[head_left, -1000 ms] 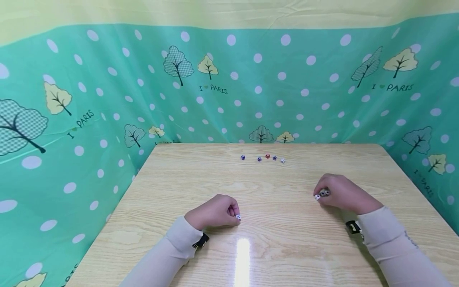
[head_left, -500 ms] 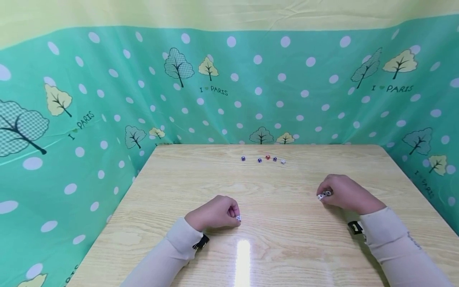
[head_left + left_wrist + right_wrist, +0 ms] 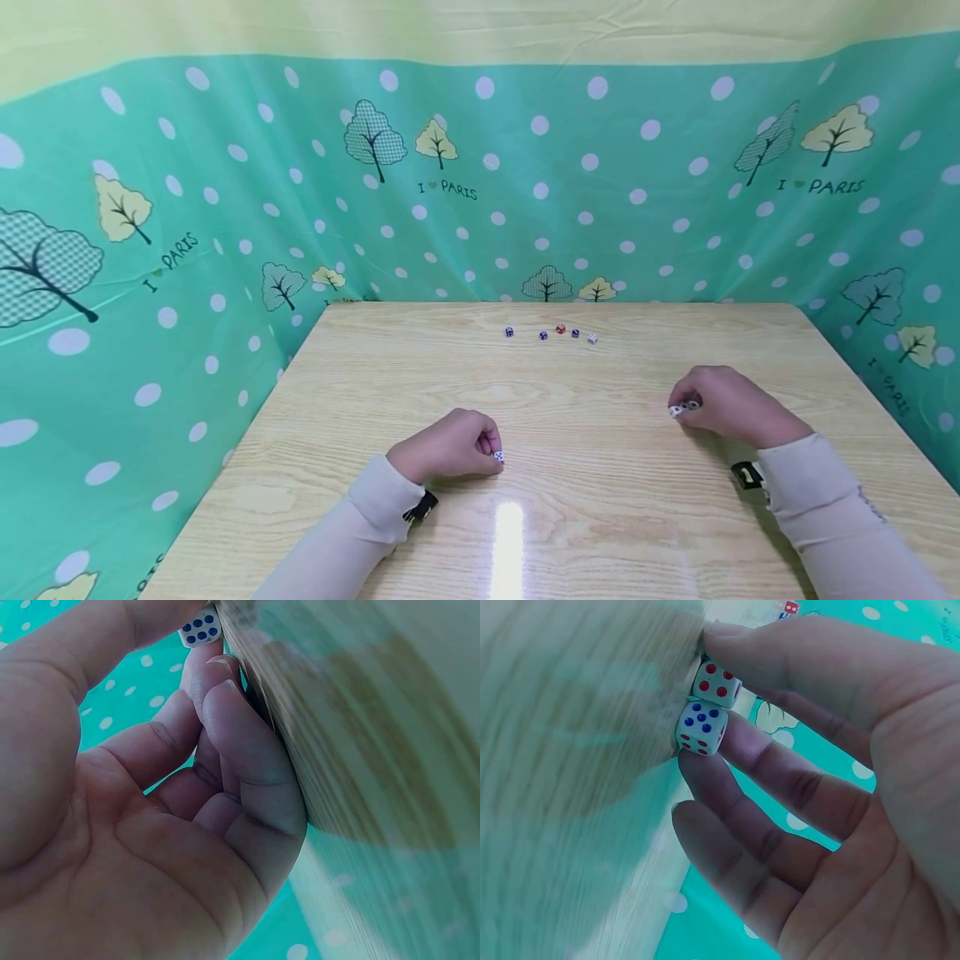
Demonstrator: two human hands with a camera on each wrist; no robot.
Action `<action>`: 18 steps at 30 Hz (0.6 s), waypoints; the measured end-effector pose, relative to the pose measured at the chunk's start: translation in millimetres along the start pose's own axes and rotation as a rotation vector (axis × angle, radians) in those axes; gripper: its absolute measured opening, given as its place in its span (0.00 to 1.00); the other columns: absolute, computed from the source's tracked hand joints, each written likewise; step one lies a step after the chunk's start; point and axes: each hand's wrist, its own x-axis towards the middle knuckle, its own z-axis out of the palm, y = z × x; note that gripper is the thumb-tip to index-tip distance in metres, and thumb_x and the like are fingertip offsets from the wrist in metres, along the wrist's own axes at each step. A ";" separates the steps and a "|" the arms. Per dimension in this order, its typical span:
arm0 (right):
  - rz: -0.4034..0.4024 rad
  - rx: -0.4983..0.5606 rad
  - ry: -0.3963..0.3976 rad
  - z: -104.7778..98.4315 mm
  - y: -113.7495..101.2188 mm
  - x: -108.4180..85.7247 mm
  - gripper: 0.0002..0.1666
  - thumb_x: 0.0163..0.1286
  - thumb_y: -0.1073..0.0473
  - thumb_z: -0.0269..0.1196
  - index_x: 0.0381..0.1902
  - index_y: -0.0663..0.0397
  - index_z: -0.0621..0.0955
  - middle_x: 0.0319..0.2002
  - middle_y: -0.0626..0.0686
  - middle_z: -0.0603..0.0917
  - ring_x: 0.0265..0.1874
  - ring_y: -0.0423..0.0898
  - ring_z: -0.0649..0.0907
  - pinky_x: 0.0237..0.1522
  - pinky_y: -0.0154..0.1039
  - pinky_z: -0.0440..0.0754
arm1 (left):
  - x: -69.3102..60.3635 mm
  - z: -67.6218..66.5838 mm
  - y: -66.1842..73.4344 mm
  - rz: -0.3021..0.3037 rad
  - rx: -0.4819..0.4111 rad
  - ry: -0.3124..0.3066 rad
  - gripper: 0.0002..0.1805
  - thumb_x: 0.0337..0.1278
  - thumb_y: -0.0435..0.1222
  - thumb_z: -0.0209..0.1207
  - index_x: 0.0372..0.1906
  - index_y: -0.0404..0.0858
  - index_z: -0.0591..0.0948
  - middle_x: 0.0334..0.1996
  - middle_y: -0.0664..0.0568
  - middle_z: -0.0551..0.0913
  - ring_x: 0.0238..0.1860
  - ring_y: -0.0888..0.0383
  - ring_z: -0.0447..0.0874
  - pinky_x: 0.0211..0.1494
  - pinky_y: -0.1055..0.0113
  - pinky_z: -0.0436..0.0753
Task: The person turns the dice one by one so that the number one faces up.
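My left hand (image 3: 450,446) pinches a white die (image 3: 498,457) between thumb and finger at the tabletop. In the left wrist view that die (image 3: 201,628) shows blue pips, and the other fingers curl under the palm. My right hand (image 3: 727,404) holds a short row of white dice (image 3: 676,411) low at the table on the right. Seen from the right wrist, a die with red pips (image 3: 717,682) touches one with blue and red pips (image 3: 702,727). The thumb lies at one end and fingers lie along the side; part of the row is hidden.
Along the back of the wooden table (image 3: 390,358) lie several loose dice: a blue one (image 3: 509,332) apart on the left, then another blue die (image 3: 543,336), a red die (image 3: 560,329), a dark blue die (image 3: 575,333) and a white die (image 3: 592,339). A green dotted curtain (image 3: 465,225) encloses the table.
My right hand has slid slightly to the right with its row of dice, which now looks straighter. The left hand and the back dice stay in place.
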 end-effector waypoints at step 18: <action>0.002 -0.005 -0.001 0.6 0.2 -0.4 0.05 0.60 0.62 0.75 0.34 0.48 0.88 0.34 0.45 0.87 0.32 0.41 0.80 0.37 0.43 0.82 | -1.7 -0.4 1.5 0.004 -0.004 0.003 0.09 0.54 0.36 0.74 0.30 0.46 0.82 0.27 0.59 0.82 0.29 0.66 0.78 0.37 0.71 0.80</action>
